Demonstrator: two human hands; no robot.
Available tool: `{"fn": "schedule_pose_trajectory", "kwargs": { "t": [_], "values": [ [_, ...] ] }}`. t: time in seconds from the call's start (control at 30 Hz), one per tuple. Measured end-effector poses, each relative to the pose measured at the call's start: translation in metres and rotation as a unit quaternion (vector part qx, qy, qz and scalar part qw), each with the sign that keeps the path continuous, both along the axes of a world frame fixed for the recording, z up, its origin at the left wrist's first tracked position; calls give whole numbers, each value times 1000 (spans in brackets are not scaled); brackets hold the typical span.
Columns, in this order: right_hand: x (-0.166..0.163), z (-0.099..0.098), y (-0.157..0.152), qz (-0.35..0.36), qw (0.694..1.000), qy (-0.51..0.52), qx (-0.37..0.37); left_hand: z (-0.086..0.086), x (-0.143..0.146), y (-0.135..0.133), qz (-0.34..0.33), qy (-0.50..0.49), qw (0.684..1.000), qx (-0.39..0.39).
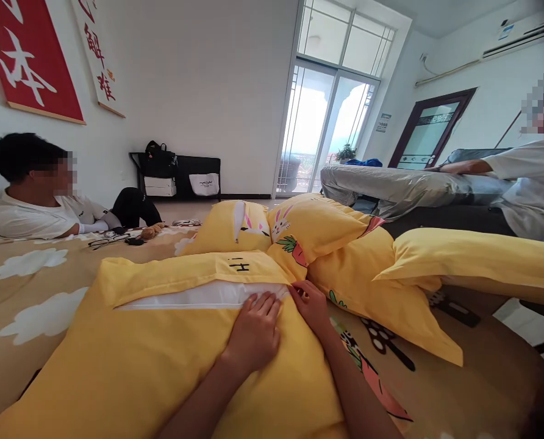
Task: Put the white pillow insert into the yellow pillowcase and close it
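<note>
A yellow pillow [162,360] lies in front of me, its pillowcase parted along a long slit that bares a white inner pillow [185,297]. The flap [157,277] beyond the slit carries the letters "Hi!", upside down to me. My left hand [256,326] rests palm down on the near edge of the slit, its fingers lying over the white inner pillow. At the slit's right end my right hand [309,305] is closed, thumb and forefinger pinching the pillowcase edge. Any zipper pull between those fingers is hidden.
More yellow pillows [331,222] with rabbit and carrot prints are heaped beyond and right, one long pillow [482,256] at far right. Cloud-patterned bedding [34,317] lies beneath. One person [38,207] leans at left; another [528,171] is by a plastic-covered surface [413,189].
</note>
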State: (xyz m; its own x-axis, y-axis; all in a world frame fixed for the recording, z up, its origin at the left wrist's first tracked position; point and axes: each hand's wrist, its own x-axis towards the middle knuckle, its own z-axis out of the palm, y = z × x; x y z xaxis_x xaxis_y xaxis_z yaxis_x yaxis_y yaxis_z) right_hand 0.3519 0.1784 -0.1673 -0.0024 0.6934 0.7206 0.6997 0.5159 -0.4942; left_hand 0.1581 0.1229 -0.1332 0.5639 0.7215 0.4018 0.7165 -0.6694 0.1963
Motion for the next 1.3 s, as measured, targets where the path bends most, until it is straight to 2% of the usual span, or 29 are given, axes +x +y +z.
{"fn": "schedule_pose_trajectory", "kwargs": {
  "t": [0.1,0.17,0.23,0.27,0.33,0.4,0.47,0.53,0.57,0.67,0.73,0.9,1.13,1.3],
  "values": [
    [1,-6,-1,34,999,-32,-25,18,-30,-14,-36,3,999,-20],
    [3,-7,1,35,998,-33,-38,37,-72,-26,-56,11,997,-59],
    [0,-1,0,18,999,-21,-29,57,-129,-38,-40,-13,992,-119],
    [-5,7,-3,11,1000,-22,-17,65,-160,-41,-11,-48,988,-147],
    [-28,28,-16,22,998,-56,10,74,-219,-41,102,-166,968,-158],
    [-66,56,-37,84,987,-137,20,71,-264,-31,214,-257,935,-115],
    [-116,82,-58,184,953,-242,7,58,-290,-17,277,-286,915,-71],
    [-170,99,-70,262,910,-323,-10,42,-299,-4,296,-266,916,-53],
    [-195,103,-72,274,894,-353,-18,35,-299,0,293,-249,922,-49],
    [-254,98,-65,235,879,-413,-28,21,-294,6,274,-191,942,-42],
    [-276,88,-58,214,873,-436,-36,18,-292,7,276,-170,945,-32],
    [-289,73,-47,222,862,-449,-78,18,-290,11,276,-145,950,-28],
    [-292,78,-37,219,882,-380,-172,14,-292,20,254,-215,943,-27],
    [-299,82,-36,201,883,-388,-171,19,-289,16,265,-209,941,-20]
  ]
}}
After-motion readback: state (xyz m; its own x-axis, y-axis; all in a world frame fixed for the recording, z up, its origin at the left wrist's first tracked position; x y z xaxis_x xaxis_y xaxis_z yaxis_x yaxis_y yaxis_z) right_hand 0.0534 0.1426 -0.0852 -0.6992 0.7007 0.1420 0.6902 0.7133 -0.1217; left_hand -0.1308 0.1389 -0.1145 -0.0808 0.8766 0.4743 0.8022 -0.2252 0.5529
